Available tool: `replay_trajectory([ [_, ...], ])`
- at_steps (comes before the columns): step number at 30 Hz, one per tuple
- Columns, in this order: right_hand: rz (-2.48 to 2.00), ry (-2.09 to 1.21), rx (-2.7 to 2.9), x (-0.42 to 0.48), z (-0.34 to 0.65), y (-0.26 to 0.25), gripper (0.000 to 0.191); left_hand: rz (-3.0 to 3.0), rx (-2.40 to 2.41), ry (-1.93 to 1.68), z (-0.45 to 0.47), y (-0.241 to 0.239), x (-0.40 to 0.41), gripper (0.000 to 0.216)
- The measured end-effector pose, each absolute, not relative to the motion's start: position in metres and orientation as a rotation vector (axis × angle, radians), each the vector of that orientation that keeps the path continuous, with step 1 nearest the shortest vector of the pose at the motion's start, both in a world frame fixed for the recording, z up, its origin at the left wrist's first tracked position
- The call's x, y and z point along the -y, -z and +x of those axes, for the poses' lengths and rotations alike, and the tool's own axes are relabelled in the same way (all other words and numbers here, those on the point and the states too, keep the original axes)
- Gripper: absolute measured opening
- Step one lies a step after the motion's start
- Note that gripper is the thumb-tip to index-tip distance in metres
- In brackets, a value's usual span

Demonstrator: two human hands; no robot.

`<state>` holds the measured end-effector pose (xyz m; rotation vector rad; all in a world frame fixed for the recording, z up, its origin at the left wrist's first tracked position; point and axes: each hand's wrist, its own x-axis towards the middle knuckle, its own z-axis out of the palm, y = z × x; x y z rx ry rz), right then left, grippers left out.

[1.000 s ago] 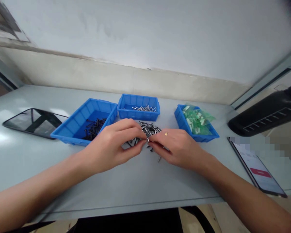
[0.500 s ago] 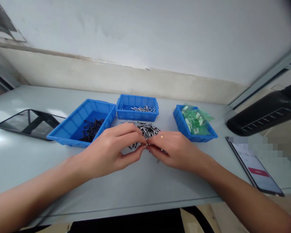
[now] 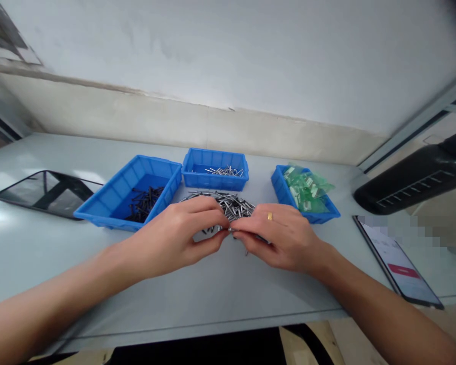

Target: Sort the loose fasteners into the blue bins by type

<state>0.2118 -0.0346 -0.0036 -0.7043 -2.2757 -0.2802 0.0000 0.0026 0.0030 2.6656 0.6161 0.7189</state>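
My left hand (image 3: 178, 235) and my right hand (image 3: 279, 235) meet fingertip to fingertip just in front of a loose pile of small metal pins (image 3: 231, 204) on the grey table. Both hands are closed in a pinch. A small silvery piece shows between the fingertips; which hand grips it I cannot tell. A gold ring sits on a finger of my right hand. Behind the pile stands a small blue bin with silver pins (image 3: 215, 171). To the left lies a larger blue bin with dark pins (image 3: 131, 190). On the right is a blue bin of green plastic bags (image 3: 306, 191).
A dark tablet (image 3: 45, 192) lies flat at the far left. A phone with a lit screen (image 3: 399, 263) rests near the right front edge. A black device (image 3: 418, 175) juts in from the right. The wall rises close behind the bins.
Both hands stayed pinched together at the pile. My right hand turned slightly, so the ring now shows further up on the finger. The view shifted a little.
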Motion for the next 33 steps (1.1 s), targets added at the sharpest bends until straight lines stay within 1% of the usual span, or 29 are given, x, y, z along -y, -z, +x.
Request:
replay_trajectory([
  [10, -0.612, 0.371, 2.339, 0.036, 0.206, 0.001, 0.013, 2.659, -0.537, -0.572, -0.001, -0.005, -0.001, 0.012],
  [13, -0.655, 0.376, 2.303, 0.036, 0.209, 0.002, 0.009, 2.642, -0.577, -0.663, 0.0, -0.005, -0.001, 0.01],
  [17, -0.779, 0.403, 2.209, 0.034, 0.215, 0.002, 0.009, 2.626, -0.625, -0.9, 0.001, -0.009, -0.002, 0.006],
  [22, -0.928, 0.289, 2.296, 0.031, 0.216, 0.002, 0.014, 2.657, -0.665, -1.044, 0.0, -0.011, -0.002, 0.005],
  [30, -1.026, 0.04, 2.51, 0.03, 0.207, 0.006, 0.025, 2.748, -0.567, -0.969, -0.001, -0.003, -0.003, 0.01],
  [33, -1.046, 0.032, 2.532, 0.031, 0.208, 0.006, 0.026, 2.748, -0.569, -0.943, -0.002, -0.002, -0.003, 0.009],
])
